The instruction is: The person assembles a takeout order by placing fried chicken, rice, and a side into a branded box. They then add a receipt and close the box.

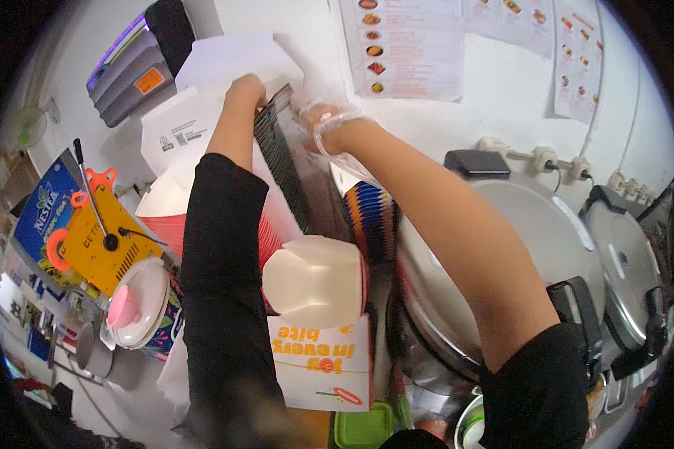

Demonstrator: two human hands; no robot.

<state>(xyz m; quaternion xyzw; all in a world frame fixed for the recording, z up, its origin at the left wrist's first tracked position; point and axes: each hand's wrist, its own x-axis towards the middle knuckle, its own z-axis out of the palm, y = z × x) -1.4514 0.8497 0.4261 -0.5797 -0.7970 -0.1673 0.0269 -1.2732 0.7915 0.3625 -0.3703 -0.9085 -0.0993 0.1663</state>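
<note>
Working, in the head view, at the upper centre of the frame on a tall dark stack of thin ribbed-edged containers. Placing the left hand, with bent fingers, at the stack's top edge; unable to confirm a grip from this angle. Holding the right hand, loosely ringed by clear crinkled plastic film, just right of the stack; unable to tell, through blur, whether clenched or released.

Judged as hazards: slumping of the stack, from uneven pull at the top; snagging of loose film on ribbed edges; knocking of the open white paper carton at centre by a dropped black left sleeve.

Recorded as writing: upside-down orange lettering and a red oval brand mark on the white printed carton, lower centre; a small code on the white card flap, upper left; dark letters on the yellow panel, left; tiny red lines on the white wall sheet, top, not legible.
</note>
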